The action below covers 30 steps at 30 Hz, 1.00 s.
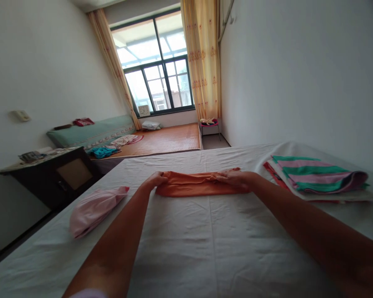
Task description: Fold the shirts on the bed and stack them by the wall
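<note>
An orange cloth (186, 188), folded into a long narrow strip, lies crosswise on the white sheet (180, 244). My left hand (157, 181) grips its left end, fingers closed on the fabric. At the right end my right hand (234, 178) has hold of the upper edge, with its fingers bunching the cloth. A folded pink cloth (96, 211) with a red corner rests on the sheet, left of my left forearm. Beyond my right forearm sits a pile of folded fabric, topped by a green and pink striped cloth (320, 176).
Past the bed's far edge is a second bed with a brown mat (174, 138), a blue cloth (104, 152) on it. A dark cabinet (71, 178) stands on the left. A small stool (209, 123) is by the curtain (205, 62). A white wall (298, 74) borders the right side.
</note>
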### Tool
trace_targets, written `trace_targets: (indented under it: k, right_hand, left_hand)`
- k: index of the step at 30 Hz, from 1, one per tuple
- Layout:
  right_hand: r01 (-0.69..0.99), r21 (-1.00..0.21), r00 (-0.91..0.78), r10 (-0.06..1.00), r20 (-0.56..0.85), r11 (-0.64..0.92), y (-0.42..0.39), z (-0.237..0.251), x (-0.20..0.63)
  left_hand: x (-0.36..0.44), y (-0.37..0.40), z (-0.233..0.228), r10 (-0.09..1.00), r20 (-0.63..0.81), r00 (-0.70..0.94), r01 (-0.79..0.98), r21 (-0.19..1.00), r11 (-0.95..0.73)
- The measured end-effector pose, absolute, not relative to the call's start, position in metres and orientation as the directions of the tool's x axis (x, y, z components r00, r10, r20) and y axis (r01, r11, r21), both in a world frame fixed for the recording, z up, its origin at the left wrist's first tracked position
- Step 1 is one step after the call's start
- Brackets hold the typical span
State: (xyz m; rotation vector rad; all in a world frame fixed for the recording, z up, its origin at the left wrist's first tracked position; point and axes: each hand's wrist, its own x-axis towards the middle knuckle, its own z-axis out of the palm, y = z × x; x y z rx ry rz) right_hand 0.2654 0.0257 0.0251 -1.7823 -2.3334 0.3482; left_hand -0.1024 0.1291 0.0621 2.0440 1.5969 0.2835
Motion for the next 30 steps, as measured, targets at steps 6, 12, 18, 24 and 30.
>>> trace_targets:
  k: [6, 12, 18, 24, 30]
  right_hand:
    - [0.913, -0.369, -0.089, 0.967, 0.237, 0.174, 0.015, 0.033, 0.292]
    - [0.911, -0.234, -0.256, 0.911, 0.323, 0.339, -0.019, -0.003, 0.264]
    - [0.886, -0.247, -0.271, 0.87, 0.412, 0.392, -0.021, 0.007, 0.262]
    - [0.797, -0.602, 0.312, 0.823, 0.475, 0.045, -0.012, 0.006, 0.336]
    - [0.65, -0.759, 0.455, 0.809, 0.371, -0.017, -0.01, -0.007, 0.349]
  left_hand:
    - [-0.069, 0.12, 0.098, 0.937, 0.075, 0.34, 0.749, 0.581, -0.318]
    - [0.015, 0.108, 0.114, 0.923, 0.103, 0.37, 0.701, 0.622, -0.35]
    - [0.083, 0.095, 0.104, 0.917, 0.06, 0.395, 0.626, 0.713, -0.316]
    - [0.139, 0.082, 0.07, 0.892, 0.05, 0.449, 0.614, 0.709, -0.348]
    - [0.183, 0.056, 0.049, 0.773, -0.057, 0.632, 0.464, 0.826, -0.319]
